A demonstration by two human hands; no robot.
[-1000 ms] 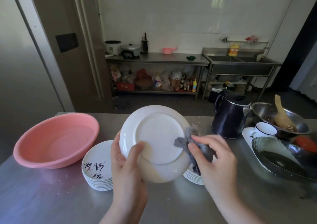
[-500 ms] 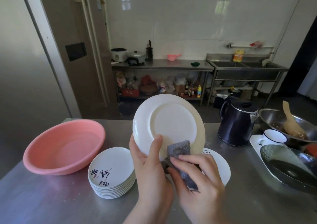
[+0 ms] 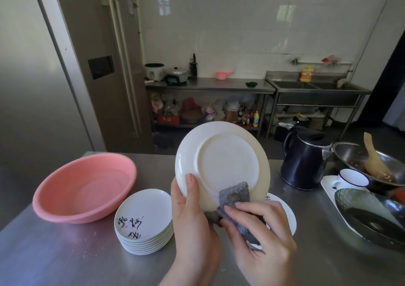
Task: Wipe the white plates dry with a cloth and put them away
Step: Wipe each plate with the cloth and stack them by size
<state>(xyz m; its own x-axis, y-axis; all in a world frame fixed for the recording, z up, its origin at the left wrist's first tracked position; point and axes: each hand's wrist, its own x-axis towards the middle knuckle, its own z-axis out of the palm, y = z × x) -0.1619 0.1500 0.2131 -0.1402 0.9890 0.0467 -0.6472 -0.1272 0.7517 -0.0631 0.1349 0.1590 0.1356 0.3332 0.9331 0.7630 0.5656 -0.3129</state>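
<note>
White plate: held upright above the steel bench, underside toward the camera, clear of everything below.
Left hand: its grip holds the plate's lower left rim, thumb curled over the underside, the other fingers hidden behind.
Right hand: fingers curled round the grey cloth, pressing it onto the plate's lower edge.
Stack of painted plates: on the bench just left of the left hand, near the front edge.
Second plate stack: lies behind the right hand, mostly covered.
Pink basin: far left, its rim close to the painted stack.
Black kettle: right of the raised plate, apart from it.
Right edge: a steel bowl with a wooden spoon, a white mug and a dark pan crowd together.
Open room: bare bench along the front, left and right of the arms.
</note>
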